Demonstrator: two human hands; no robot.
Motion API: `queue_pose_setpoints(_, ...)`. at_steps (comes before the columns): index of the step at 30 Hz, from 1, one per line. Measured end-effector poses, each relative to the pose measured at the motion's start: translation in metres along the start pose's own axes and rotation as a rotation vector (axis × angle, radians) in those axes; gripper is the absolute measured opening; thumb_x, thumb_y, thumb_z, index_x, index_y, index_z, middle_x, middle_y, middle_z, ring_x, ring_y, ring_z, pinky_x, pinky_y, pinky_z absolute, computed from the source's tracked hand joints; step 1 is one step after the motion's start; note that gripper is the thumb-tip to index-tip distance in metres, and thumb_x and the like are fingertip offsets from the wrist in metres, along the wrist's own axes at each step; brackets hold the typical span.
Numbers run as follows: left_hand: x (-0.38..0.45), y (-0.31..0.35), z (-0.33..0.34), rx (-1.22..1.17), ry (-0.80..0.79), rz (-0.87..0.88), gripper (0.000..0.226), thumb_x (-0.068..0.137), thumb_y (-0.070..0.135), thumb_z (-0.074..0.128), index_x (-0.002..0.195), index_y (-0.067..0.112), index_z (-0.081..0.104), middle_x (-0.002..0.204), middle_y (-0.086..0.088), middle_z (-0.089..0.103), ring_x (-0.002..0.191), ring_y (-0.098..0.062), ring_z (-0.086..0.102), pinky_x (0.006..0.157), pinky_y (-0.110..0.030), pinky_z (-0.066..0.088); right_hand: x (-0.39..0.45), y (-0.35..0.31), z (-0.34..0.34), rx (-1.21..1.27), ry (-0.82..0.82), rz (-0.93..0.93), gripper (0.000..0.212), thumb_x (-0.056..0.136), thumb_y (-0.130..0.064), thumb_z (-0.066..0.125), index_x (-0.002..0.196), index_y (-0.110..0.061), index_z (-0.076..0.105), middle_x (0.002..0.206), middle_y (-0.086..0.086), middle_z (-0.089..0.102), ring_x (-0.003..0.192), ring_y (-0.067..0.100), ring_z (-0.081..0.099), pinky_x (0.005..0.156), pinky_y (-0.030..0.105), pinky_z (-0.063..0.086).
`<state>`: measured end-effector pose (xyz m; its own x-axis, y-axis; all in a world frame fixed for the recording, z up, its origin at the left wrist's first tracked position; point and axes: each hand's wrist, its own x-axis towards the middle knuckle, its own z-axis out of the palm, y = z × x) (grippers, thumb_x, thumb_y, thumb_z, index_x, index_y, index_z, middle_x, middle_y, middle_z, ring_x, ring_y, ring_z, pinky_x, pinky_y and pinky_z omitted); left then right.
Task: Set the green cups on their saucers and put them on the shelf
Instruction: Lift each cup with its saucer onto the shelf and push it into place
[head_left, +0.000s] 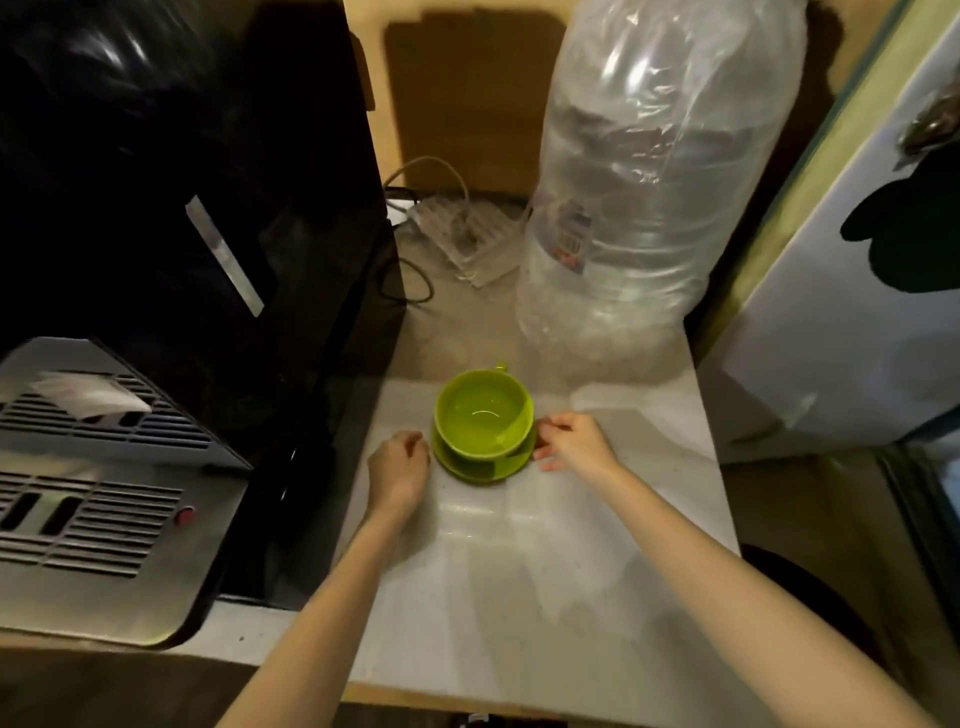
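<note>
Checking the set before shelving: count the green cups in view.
1. The green cup sits on its green saucer on the pale surface, between the left hand and right hand. Others may lie out of view.

From my feed I see only two forearms and two hands of the wearer. Both arms are bare from the bottom edge of the view up to the wrists; no sleeve, cuff or glove covers any part I can see. The left hand (399, 472) carries no ring, watch or band that I can make out, and the right hand (574, 442) looks equally unadorned. The nails are short as far as the blur lets me judge; I cannot tell whether they are painted.
</note>
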<state>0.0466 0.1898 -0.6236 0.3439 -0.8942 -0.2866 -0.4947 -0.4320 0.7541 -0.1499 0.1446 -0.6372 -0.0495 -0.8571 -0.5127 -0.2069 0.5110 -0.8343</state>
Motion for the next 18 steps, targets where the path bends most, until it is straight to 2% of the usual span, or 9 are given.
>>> queue_pose_setpoints(2,0.009,-0.002,0.002,-0.064,-0.031,-0.025,0.021,0.088,0.016,0.048,0.084,0.009,0.068,0.087,-0.017,0.072,0.081,-0.029,0.065,0.082,-0.039,0.054,0.004,-0.001,0.002,0.024,0.003,0.023,0.031,0.09,-0.002,0.048,0.119,0.009,0.05,0.067,0.009,0.056,0.03,0.002,0.055,0.035,0.018,0.049)
queue_pose_setpoints(4,0.016,-0.004,0.004,-0.119,-0.058,-0.07,0.017,0.086,0.015,0.053,0.081,0.013,0.07,0.078,-0.014,0.071,0.075,-0.026,0.068,0.082,-0.044,0.056,0.007,-0.002,0.002,0.032,0.004,0.046,0.029,0.089,-0.001,0.048,0.117,0.008,0.052,0.064,0.012,0.056,0.029,0.004,0.054,0.035,0.018,0.049)
queue_pose_setpoints(9,0.022,0.003,0.008,-0.138,-0.039,-0.114,0.011,0.078,0.006,0.062,0.072,0.012,0.068,0.071,-0.014,0.069,0.069,-0.026,0.068,0.076,-0.041,0.058,0.014,-0.003,0.001,-0.073,-0.002,0.042,0.025,0.086,0.0,0.053,0.11,0.005,0.058,0.061,0.01,0.058,0.03,0.003,0.055,0.037,0.017,0.049)
queue_pose_setpoints(14,0.024,0.003,0.007,-0.152,-0.031,-0.112,0.023,0.074,0.003,0.066,0.058,0.019,0.063,0.061,-0.01,0.067,0.063,-0.027,0.068,0.072,-0.04,0.059,0.013,-0.004,-0.002,-0.052,0.009,0.046,0.019,0.082,0.0,0.062,0.1,0.005,0.061,0.059,0.011,0.059,0.03,0.005,0.056,0.039,0.018,0.051)
queue_pose_setpoints(16,0.022,0.007,0.004,-0.191,-0.048,-0.137,0.022,0.077,0.003,0.065,0.059,0.016,0.063,0.06,-0.011,0.065,0.06,-0.026,0.065,0.07,-0.038,0.059,0.008,-0.006,-0.005,-0.032,-0.001,0.049,0.02,0.082,0.0,0.062,0.101,0.006,0.059,0.06,0.012,0.058,0.03,0.004,0.055,0.038,0.018,0.051)
queue_pose_setpoints(18,0.021,0.014,0.001,-0.251,-0.065,-0.169,0.022,0.078,0.001,0.064,0.06,0.014,0.062,0.06,-0.01,0.063,0.055,-0.021,0.062,0.061,-0.03,0.058,0.003,-0.013,-0.01,-0.019,-0.011,0.045,0.025,0.083,0.001,0.06,0.106,0.01,0.057,0.06,0.012,0.057,0.029,0.004,0.054,0.037,0.017,0.05)
